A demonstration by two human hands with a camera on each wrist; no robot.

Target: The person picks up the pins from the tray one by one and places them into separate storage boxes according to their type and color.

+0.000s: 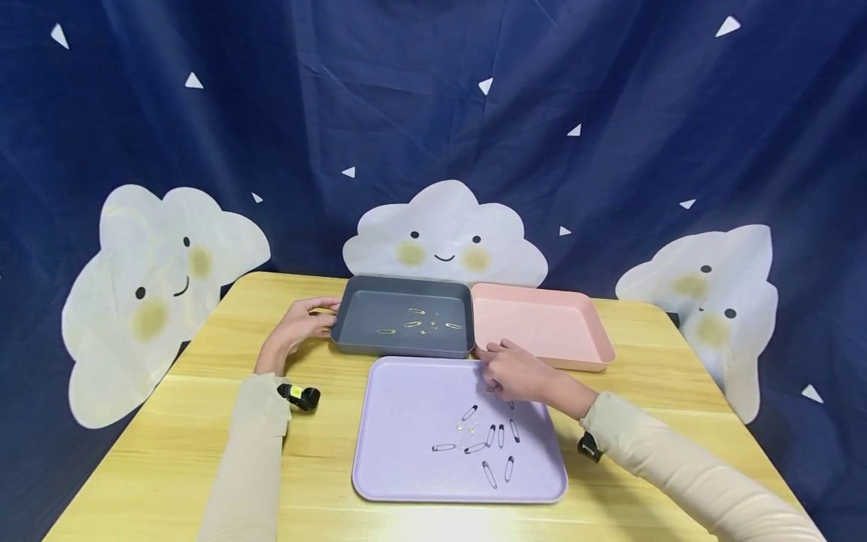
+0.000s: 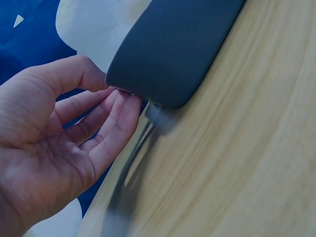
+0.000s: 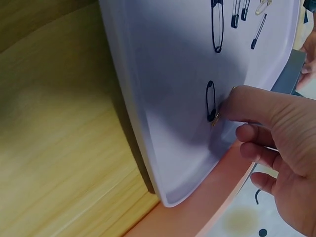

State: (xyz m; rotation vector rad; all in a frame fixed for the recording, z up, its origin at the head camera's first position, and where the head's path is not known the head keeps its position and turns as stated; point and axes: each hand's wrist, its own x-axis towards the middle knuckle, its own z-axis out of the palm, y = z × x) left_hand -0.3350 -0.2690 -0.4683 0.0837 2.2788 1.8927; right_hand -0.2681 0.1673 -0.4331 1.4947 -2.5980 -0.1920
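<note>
My left hand (image 1: 301, 324) holds the left side of the dark grey tray (image 1: 355, 342); in the left wrist view its thumb and fingertips meet the tray's edge. Several gold safety pins (image 1: 412, 324) lie inside that tray. Over the far right part of the lilac tray (image 1: 406, 391) is my right hand (image 1: 518, 373). Its fingertips pinch a gold safety pin (image 3: 216, 118), partly hidden by the finger, right beside a black safety pin (image 3: 211, 101). Several more black safety pins (image 1: 509, 469) and a few gold ones (image 1: 467, 429) are scattered on the lilac tray.
A pink tray (image 1: 542, 324) stands right of the dark grey one, behind the lilac tray, with no pins seen in it. All three sit on a wooden table (image 1: 311, 452). A navy curtain (image 1: 433, 113) with clouds hangs behind.
</note>
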